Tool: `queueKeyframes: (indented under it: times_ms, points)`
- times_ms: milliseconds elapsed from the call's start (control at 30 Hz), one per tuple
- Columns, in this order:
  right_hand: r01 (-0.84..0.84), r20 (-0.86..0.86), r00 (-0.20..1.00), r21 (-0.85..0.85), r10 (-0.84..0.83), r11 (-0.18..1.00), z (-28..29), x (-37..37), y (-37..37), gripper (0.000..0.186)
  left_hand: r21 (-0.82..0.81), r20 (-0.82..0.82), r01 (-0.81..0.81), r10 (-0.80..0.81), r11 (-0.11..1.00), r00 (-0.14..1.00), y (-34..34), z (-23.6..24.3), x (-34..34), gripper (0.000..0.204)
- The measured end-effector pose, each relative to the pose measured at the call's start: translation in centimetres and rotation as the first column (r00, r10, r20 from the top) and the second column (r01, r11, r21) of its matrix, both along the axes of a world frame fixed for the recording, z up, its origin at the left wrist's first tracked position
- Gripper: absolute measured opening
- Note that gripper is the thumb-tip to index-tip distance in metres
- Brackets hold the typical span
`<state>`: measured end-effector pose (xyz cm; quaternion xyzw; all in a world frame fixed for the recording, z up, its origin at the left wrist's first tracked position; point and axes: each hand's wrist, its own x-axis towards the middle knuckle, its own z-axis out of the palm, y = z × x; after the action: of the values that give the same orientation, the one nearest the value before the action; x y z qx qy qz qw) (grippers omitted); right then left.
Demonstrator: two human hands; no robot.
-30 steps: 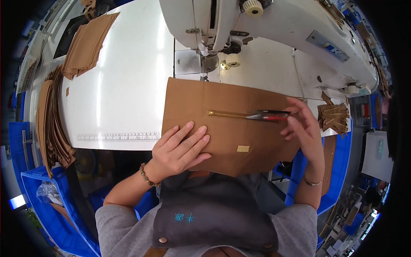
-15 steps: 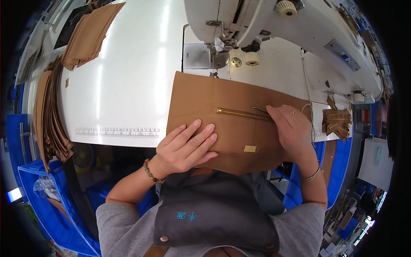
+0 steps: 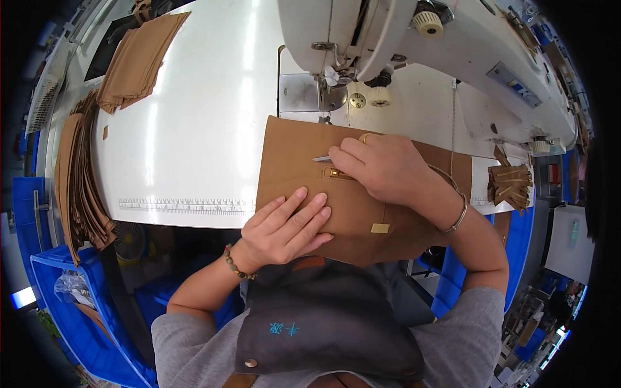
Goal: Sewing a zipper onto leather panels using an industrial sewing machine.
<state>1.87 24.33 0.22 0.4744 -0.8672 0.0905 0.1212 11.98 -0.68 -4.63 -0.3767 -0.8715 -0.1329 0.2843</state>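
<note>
A tan-brown panel lies across the front edge of the white worktable, its near part hanging over my lap. Set into it is a gold-toothed zipper, most of which my right hand covers. My left hand rests flat on the panel below the zipper, fingers spread. Just above the zipper's left end, my right hand is closed around a slim, pointed metal tool. Only its tip shows, pointing left; the rest is hidden in my fingers. A small yellow tab sits on the panel's lower right.
A white sewing machine stands beyond the panel, its needle area just behind the far edge. Brown pieces are stacked at far left and drape over the left edge. Brown strips lie right. A blue bin stands lower left.
My right hand has moved left along the zipper, carrying the pointed tool to the zipper's left end. My left hand still lies on the panel; the whole view has shifted slightly.
</note>
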Motion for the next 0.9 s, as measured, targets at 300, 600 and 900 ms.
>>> queueKeyframes:
  times_ms: [300,600,900]
  points:
    - [0.132,-0.015,0.991,0.012,-0.132,0.991,0.0,-4.9,0.5,0.006,-0.005,-0.013,0.000,0.000,1.000,1.000,0.0,0.1,0.0,0.038]
    - [0.407,0.003,0.913,-0.015,-0.407,0.913,2.0,-1.3,8.4,0.015,-0.021,-0.004,-0.001,0.000,1.000,1.000,-0.1,0.1,0.1,0.036]
    - [0.846,-0.361,0.463,-0.093,-0.810,0.525,6.1,9.2,20.8,0.031,-0.089,0.000,0.004,-0.004,0.996,1.000,0.0,0.2,-0.2,0.034]
